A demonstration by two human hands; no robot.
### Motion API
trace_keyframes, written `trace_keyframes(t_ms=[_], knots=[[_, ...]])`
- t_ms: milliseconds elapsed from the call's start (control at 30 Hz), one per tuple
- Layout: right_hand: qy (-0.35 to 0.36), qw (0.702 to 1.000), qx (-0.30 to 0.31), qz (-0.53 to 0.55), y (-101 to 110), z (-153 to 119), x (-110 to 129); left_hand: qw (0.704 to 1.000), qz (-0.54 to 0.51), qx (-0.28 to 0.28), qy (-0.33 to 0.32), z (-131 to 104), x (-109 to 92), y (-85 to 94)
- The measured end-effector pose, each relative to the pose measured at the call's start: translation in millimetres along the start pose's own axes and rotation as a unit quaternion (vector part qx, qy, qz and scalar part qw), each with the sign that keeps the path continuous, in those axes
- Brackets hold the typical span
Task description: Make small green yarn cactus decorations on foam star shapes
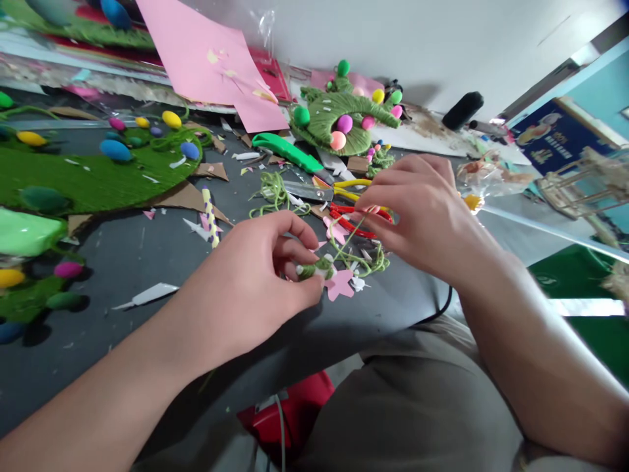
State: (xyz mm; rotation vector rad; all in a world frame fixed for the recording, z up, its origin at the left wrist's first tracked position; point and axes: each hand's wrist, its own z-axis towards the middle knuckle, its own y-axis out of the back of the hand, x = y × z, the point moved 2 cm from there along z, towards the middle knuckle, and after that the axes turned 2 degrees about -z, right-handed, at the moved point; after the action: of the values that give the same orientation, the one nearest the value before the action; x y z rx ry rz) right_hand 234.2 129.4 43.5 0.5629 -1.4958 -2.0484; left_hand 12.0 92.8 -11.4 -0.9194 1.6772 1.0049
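Between thumb and fingers, my left hand (260, 272) grips a small white piece partly wrapped in green yarn (319, 267). To its right and a little higher, my right hand (417, 210) pinches a strand of green yarn (354, 235) that runs toward the wrapped piece. Loose green yarn (376, 261) curls on the table below my right hand. A pink paper flower (340, 284) lies just right of my left thumb. Red-handled scissors (351, 221) and yellow-handled scissors (314, 191) lie behind, partly hidden by my right hand.
A green cutter knife (287, 152) lies behind the scissors. Farther back stands a yarn-wrapped shape with colored balls (339, 115). A large green yarn-covered board (98, 180) is on the left. Pink paper (211, 59), a white blade-like scrap (150, 295) and cardboard bits cover the dark table (128, 262).
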Motion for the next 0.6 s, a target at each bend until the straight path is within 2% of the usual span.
trace_keyframes(t_ms=[67, 200, 300, 400, 500, 600], knots=[[-0.034, 0.999, -0.015, -0.022, -2.2, -0.5, -8.7, 1.000, 0.009, 0.011, -0.010, -1.1, -1.2, -0.5], [-0.145, 0.985, -0.015, -0.089, -0.2, 0.1, -18.5, 0.999, 0.031, 0.023, -0.004, -2.5, -2.8, -0.8], [-0.176, 0.978, -0.054, -0.093, 8.1, -0.3, -18.2, 0.999, 0.037, 0.017, -0.005, -2.6, -2.7, 0.1], [-0.177, 0.975, -0.112, -0.071, 14.0, -0.5, -13.4, 0.999, 0.032, 0.013, -0.012, -1.9, -1.3, 0.9], [-0.181, 0.962, -0.203, 0.026, 14.7, 3.0, -5.6, 0.999, 0.031, 0.009, -0.010, -0.7, -0.8, 1.4], [-0.169, 0.916, -0.324, 0.164, 19.1, 8.2, -0.7, 0.999, 0.032, -0.002, -0.011, 0.1, -2.2, 1.8]])
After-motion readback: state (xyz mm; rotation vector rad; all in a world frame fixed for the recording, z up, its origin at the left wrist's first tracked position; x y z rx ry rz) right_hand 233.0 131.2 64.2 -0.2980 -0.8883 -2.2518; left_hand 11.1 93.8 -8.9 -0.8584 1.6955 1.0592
